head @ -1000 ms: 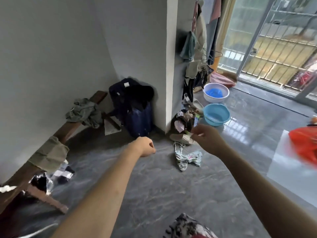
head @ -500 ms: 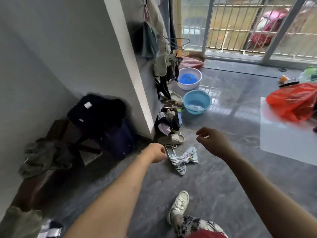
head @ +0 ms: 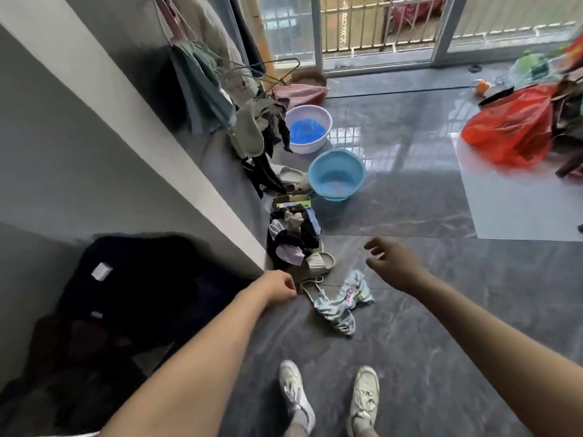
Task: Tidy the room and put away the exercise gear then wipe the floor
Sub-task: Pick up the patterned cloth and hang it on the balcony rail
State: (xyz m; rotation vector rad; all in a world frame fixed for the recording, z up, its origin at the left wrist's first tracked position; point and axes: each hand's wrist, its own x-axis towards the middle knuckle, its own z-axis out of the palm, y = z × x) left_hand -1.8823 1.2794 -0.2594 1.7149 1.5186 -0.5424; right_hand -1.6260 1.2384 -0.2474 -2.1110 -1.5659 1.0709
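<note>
A crumpled pale green patterned cloth (head: 342,302) with a white cord lies on the dark grey floor in front of my feet. My left hand (head: 279,287) hovers just left of it, fingers curled into a loose fist, holding nothing. My right hand (head: 392,263) hangs above and to the right of the cloth, fingers loosely spread and empty. A pile of dark and light clothes (head: 291,236) with a beige slipper (head: 318,263) sits at the wall corner, just beyond the cloth.
A light blue basin (head: 337,175) and a white basin (head: 309,127) stand farther along the wall under hanging clothes and hangers (head: 252,89). Dark bags (head: 135,288) sit left. A red plastic bag (head: 511,127) lies on a white mat (head: 520,209) right. A barred glass door (head: 378,29) is at the back.
The view has tilted down and come closer to the cloth; both my shoes now show. My right hand's fingers have spread from a pinch, and both hands are lower, nearer the cloth.
</note>
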